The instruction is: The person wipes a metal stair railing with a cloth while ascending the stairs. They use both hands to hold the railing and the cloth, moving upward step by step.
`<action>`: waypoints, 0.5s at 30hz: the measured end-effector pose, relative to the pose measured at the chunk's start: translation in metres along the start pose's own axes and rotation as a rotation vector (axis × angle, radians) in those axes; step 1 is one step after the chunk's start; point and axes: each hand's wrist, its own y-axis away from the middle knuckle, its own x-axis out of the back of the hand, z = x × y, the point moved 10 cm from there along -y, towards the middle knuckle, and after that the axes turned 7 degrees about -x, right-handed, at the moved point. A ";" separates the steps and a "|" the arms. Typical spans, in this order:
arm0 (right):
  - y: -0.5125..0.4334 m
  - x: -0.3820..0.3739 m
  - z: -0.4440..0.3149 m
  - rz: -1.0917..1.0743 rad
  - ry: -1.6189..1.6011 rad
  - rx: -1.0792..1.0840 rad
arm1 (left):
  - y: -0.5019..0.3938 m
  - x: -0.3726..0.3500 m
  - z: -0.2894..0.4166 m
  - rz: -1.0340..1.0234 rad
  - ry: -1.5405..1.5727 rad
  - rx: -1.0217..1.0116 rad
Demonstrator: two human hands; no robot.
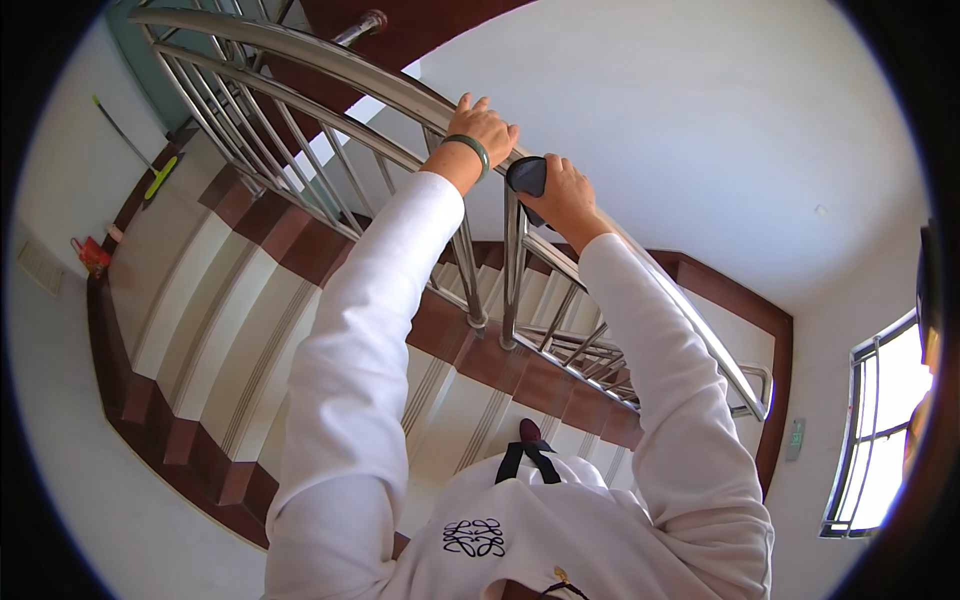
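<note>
My left hand (486, 129) rests on top of a stainless steel handrail (360, 67), with its visible fingers apart and pointing over the far side. A dark green bangle (474, 152) circles that wrist. Just to the right, my right hand (567, 193) is closed around a dark grey, rounded object (527, 178) held against the rail. Its exact kind is unclear, and the fingers cover part of it. Below the two hands, a pair of metal posts (513, 277) stands at the inner edge of the staircase.
Pale stair treads (247, 360) with dark red borders run beneath me. My dark red shoe (530, 430) stands on them. At the left are a yellow-green broom (160, 180) and a red bag (93, 256). A barred window (877, 435) and a green sign (796, 439) are on the right wall.
</note>
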 end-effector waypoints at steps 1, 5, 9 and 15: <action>0.003 0.000 0.004 0.008 0.000 0.004 | -0.001 -0.002 -0.001 0.017 -0.008 0.001; 0.012 0.000 0.016 0.038 0.013 0.020 | -0.006 -0.010 0.001 -0.048 -0.024 0.000; 0.014 -0.001 0.017 0.056 0.058 0.049 | -0.003 -0.009 0.003 0.001 -0.023 -0.005; 0.021 0.006 0.015 0.215 0.034 0.165 | -0.003 -0.009 0.003 0.093 -0.051 0.008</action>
